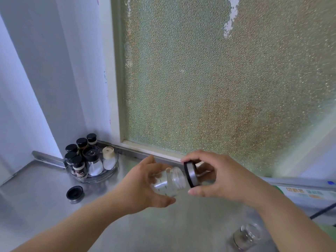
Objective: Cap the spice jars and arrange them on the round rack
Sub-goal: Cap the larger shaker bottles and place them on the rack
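While several capped jars (80, 165) are racked (112, 171) at the worktop's (36, 206) far left corner, a jar (169, 180) is gripped in the left hand (145, 184), cap (190, 173) pinched in the right hand (218, 177), not yet seated; another jar (246, 235) and cap (75, 193) remain loose.

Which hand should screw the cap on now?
Right. The right hand already holds the cap at the mouth of the jar, while the left hand grips the jar's body and steadies it.
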